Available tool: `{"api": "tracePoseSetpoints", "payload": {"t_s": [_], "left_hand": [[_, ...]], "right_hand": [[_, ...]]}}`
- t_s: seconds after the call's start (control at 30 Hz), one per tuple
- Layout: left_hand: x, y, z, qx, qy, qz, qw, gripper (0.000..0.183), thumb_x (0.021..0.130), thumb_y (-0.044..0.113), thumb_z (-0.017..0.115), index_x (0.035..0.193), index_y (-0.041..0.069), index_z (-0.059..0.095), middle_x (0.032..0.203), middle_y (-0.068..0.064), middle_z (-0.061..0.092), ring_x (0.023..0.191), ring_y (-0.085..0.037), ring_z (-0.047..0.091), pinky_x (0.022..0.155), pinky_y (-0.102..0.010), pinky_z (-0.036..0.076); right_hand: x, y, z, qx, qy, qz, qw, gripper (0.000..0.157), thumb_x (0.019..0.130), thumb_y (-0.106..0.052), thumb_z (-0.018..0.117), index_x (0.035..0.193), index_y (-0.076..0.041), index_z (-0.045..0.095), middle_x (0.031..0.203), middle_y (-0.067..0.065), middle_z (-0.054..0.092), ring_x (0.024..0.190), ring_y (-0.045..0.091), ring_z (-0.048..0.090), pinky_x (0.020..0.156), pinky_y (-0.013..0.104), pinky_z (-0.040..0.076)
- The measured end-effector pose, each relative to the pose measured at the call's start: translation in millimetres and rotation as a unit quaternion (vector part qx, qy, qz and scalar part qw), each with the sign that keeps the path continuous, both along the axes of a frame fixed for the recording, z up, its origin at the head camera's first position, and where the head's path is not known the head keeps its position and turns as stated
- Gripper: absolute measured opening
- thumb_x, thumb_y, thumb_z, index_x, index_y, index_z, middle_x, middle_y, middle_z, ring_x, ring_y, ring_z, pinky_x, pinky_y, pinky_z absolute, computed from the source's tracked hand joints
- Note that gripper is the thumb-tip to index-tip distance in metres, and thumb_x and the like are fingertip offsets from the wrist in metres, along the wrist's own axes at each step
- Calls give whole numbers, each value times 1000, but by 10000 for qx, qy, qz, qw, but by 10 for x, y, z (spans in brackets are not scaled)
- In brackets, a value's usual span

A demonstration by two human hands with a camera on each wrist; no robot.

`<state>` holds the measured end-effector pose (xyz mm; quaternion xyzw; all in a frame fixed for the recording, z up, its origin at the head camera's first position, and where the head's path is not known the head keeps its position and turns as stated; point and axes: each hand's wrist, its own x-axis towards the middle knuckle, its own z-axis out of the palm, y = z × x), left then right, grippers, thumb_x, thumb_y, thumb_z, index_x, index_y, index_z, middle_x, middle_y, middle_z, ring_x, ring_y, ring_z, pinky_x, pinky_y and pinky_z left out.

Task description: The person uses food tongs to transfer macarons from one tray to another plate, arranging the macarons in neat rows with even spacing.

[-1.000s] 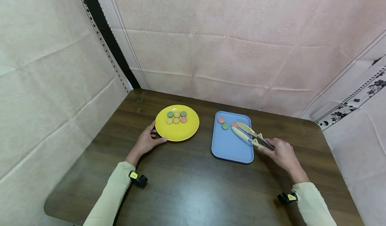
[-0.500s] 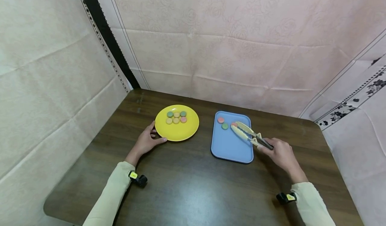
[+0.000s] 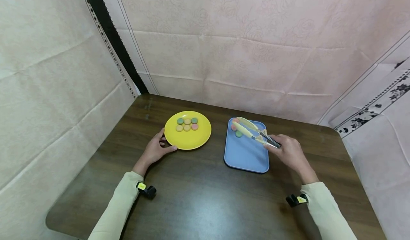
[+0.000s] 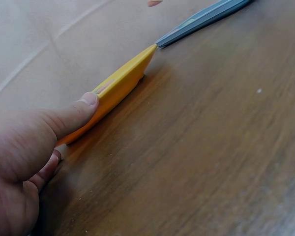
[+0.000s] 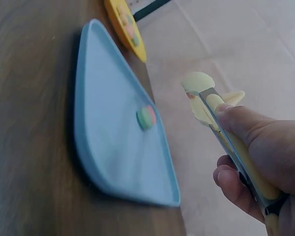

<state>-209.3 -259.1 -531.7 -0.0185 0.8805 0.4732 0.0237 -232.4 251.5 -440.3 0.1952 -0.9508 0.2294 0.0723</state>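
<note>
My left hand (image 3: 156, 149) holds the near-left rim of a round yellow plate (image 3: 195, 140), thumb on the edge in the left wrist view. Green, cream and pink macarons (image 3: 187, 121) sit in two rows on it. My right hand (image 3: 289, 154) grips tongs (image 3: 256, 131) with cream tips and metal arms. Between the tips shows part of a pink macaron (image 5: 191, 95), raised above the blue tray (image 3: 246, 158). A green macaron (image 3: 238, 134) and another pink macaron (image 3: 234, 127) lie at the tray's far left, partly overlapped by the tongs in the head view.
Plate and tray stand apart on a dark brown wooden table (image 3: 192, 183), plate to the left. Pale patterned cloth (image 3: 256, 72) hangs behind the table's far edge and along both sides.
My right hand and the tongs have moved left and away from me, lifting a pink macaron from its place on the tray. My left hand and the plate stay put.
</note>
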Motion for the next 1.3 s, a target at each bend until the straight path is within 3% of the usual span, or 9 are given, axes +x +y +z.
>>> {"api": "tracePoseSetpoints", "payload": {"t_s": [0.1,0.43,0.67,0.83,0.97,1.0,1.07,1.23,1.3], "left_hand": [[5,-2,-4,-40,13,6,10000,118,83,51,83,165,6,10,144,-20,47,124,-35,54,106,-50,47],[2,13,0,-51,87,2,9999,116,84,48,84,164,5,12,141,-19,50,123,-35,55,106,-50,47],[18,16,13,-59,25,21,10000,117,83,48,84,165,6,11,142,-20,49,123,-36,55,105,-50,47],[16,10,19,-67,84,15,9999,116,83,47,84,164,5,12,145,-20,47,123,-35,55,105,-50,47],[15,6,27,-72,88,10,9999,117,83,48,84,164,5,12,147,-20,46,123,-35,55,105,-50,47],[16,7,29,-69,82,9,9999,117,83,48,84,164,5,12,147,-20,46,123,-35,55,105,-50,47],[16,8,30,-84,77,-2,9999,117,83,49,84,164,5,12,147,-21,46,123,-35,55,105,-51,47],[15,13,19,-67,100,-14,9999,117,83,49,84,165,6,13,144,-20,48,122,-35,56,105,-50,48],[15,12,15,-54,103,-16,9999,117,83,49,84,164,5,13,143,-20,48,122,-34,56,105,-50,48]], "right_hand": [[-43,-123,36,-22,44,125,9999,54,93,-32,78,129,7,67,120,27,69,96,36,67,81,55,56],[-113,-464,52,-65,32,497,9987,54,92,-32,79,132,3,67,119,23,71,91,29,64,70,42,54],[-136,-734,62,-115,255,927,9953,51,89,-32,82,128,-1,71,106,15,73,77,21,56,63,33,46],[-141,-964,59,-289,167,1185,9924,51,90,-34,80,130,-3,71,96,10,72,71,20,53,60,34,44],[-152,-1157,45,-463,44,1284,9906,49,90,-34,81,129,-6,72,116,15,74,96,29,69,77,43,58],[-156,-1202,38,-472,38,1314,9902,48,90,-34,81,128,-6,73,122,17,72,106,31,69,84,46,58],[-168,-1284,21,-450,2,1387,9893,45,90,-34,80,125,-6,75,121,18,71,108,31,68,86,47,57],[-200,-1445,-38,-226,-55,1556,9875,43,91,-36,79,123,-6,76,97,9,71,77,17,53,66,34,50],[-209,-1496,-73,-153,-3,1609,9869,43,91,-36,79,122,-7,76,98,7,73,78,13,54,67,32,50]]}}
